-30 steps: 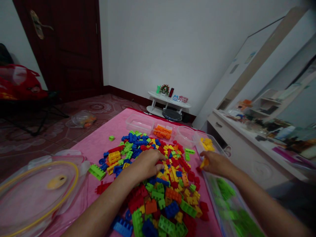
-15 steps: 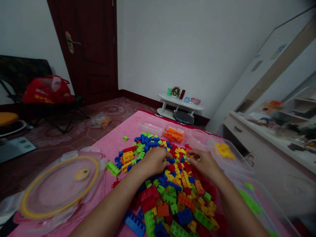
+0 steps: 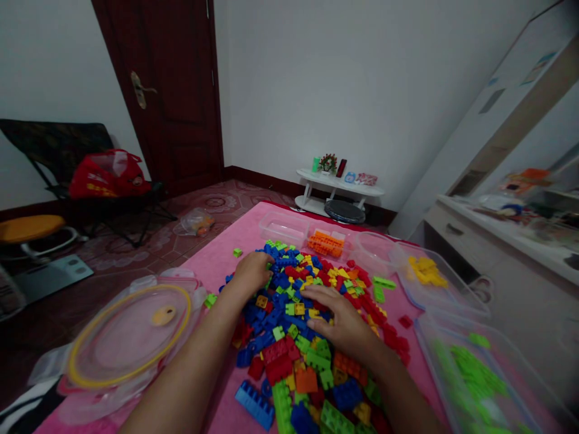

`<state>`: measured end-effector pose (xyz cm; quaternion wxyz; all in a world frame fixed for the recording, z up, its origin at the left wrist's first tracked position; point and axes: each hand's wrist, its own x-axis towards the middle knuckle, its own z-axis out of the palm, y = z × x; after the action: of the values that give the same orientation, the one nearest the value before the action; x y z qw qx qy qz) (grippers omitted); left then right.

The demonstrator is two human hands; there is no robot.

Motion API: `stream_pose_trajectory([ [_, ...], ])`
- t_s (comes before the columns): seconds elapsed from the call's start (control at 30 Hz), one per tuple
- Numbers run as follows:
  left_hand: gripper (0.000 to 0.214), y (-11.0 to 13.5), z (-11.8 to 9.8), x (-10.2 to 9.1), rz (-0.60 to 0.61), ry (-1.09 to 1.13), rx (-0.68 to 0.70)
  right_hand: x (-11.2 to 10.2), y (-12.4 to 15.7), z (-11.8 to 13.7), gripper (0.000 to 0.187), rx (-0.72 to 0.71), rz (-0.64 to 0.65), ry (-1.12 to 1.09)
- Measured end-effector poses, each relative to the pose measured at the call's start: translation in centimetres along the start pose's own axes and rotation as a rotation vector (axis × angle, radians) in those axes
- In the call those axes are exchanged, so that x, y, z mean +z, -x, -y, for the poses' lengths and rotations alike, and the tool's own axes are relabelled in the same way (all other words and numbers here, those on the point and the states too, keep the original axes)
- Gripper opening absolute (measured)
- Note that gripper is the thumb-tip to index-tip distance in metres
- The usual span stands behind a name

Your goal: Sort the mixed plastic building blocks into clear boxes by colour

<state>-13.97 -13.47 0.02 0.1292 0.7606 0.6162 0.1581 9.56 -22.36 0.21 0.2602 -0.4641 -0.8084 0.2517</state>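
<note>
The bricks [image 3: 294, 328] lie in a loose, mixed heap on the pink cloth [image 3: 253, 223]; both hands reach into it from the near side. The left hand [image 3: 253, 271] is at the heap's far left part, its fingers bent down; blue and green bricks lie right against the fingers and to their right; the fingertips are partly hidden, so I cannot tell whether they grip a brick. The right hand [image 3: 339, 313] is over the middle of the heap, palm down, its thumb and fingers spread apart; blue and yellow bricks lie in the gap between thumb and forefinger, and a green and a yellow one sit just left of the fingertips; red bricks lie to the right of this hand.

A long blue brick [image 3: 254, 404] lies at the heap's near left edge; a small green brick [image 3: 237, 252] lies apart at the far left. To the right, the near tub [image 3: 427, 346] holds green bricks, and the one beyond it [image 3: 456, 289] holds yellow; orange bricks [image 3: 324, 244] fill a tub on the far side; a clear lid [image 3: 126, 343] lies at left.
</note>
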Motion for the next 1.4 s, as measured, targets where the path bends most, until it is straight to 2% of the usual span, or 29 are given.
stream_pose_trajectory([
  [0.17,0.032,0.0,0.1,-0.1,-0.037,0.015,-0.041,-0.5,0.1,-0.5,0.033,0.068,-0.001,0.079],
  [0.3,0.031,0.1,0.1,-1.1,-0.139,0.059,-0.12,-1.9,0.2,-0.8,0.016,0.067,0.017,0.146],
  [0.37,0.028,-0.1,0.0,-1.5,-0.197,0.162,-0.12,-2.3,0.2,-0.8,0.014,0.069,-0.01,0.157],
  [0.43,0.026,-0.3,-0.3,-1.5,-0.217,0.367,-0.106,-2.4,0.2,-0.7,0.015,0.072,-0.041,0.157],
  [0.57,0.026,-0.3,-1.8,-0.8,-0.106,0.838,-0.099,-1.4,0.1,-0.4,0.019,0.074,-0.097,0.124],
  [0.63,0.025,0.2,-3.2,-0.3,-0.003,0.96,-0.066,-0.6,0.0,-0.1,0.034,0.146,-0.166,0.002],
  [0.73,0.024,1.2,-5.4,0.4,0.169,1.025,0.037,0.4,-0.2,0.5,0.063,0.261,-0.238,-0.288],
  [0.77,0.025,1.5,-6.1,0.7,0.218,1.024,0.071,0.5,-0.2,0.8,0.066,0.272,-0.249,-0.373],
  [0.83,0.027,2.1,-7.1,1.2,0.273,1.004,0.127,0.5,-0.3,1.3,0.059,0.279,-0.275,-0.478],
  [0.93,0.028,2.4,-7.7,1.7,0.264,0.891,0.228,-0.4,-0.2,1.4,0.042,0.311,-0.298,-0.498],
  [1.03,0.024,2.3,-7.4,1.5,0.207,0.664,0.3,-3.0,0.4,0.5,0.03,0.363,-0.341,-0.328],
  [1.13,0.021,2.3,-7.1,1.0,0.178,0.496,0.309,-6.6,1.6,-1.4,0.026,0.41,-0.532,-0.031],
  [1.2,0.022,2.5,-7.2,0.9,0.185,0.447,0.34,-8.8,2.5,-2.5,0.03,0.483,-0.609,0.126],
  [1.3,0.031,3.2,-8.0,1.3,0.202,0.418,0.449,-10.4,3.4,-3.2,0.035,0.551,-0.545,0.196],
  [1.4,0.035,3.9,-8.9,2.1,0.241,0.387,0.637,-10.0,3.5,-2.5,0.035,0.448,-0.356,0.134],
])
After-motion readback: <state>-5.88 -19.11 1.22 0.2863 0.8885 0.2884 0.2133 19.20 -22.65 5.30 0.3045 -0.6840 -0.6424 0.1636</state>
